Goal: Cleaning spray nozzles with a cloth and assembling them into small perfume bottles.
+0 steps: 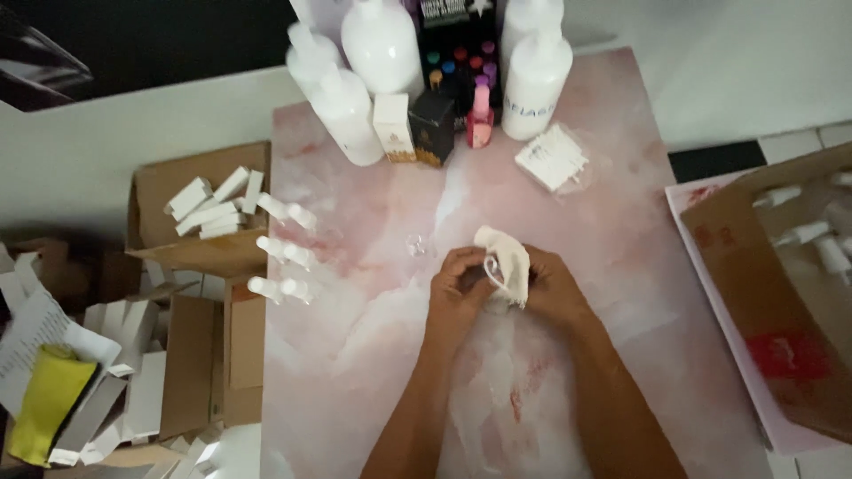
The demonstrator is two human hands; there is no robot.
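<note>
On the desk, middle: both hands meet over the pink marbled desk, working a small cream cloth pouch.
Left hand: its grip is closed on the pouch's lower left edge, fingers curled in; something dark shows under them, too blurred to name.
Right hand: its grip pinches the pouch's right side, thumb against the cloth.
Pouch: held just above the desk between the two hands, its top corner sticking up and away from the person, a white drawstring loop hanging at its front.
Near the hands: a small clear glass item sits on the desk just left of the pouch, apart from it.
Desk's left edge: three rows of small white spray bottles lie on their sides.
Far end: tall white bottles, a cream carton, a black carton, a pink bottle and a white packet.
Left of the desk: an open cardboard box holding white cartons; a yellow cloth lower down.
Right: another cardboard box with white spray tops.
</note>
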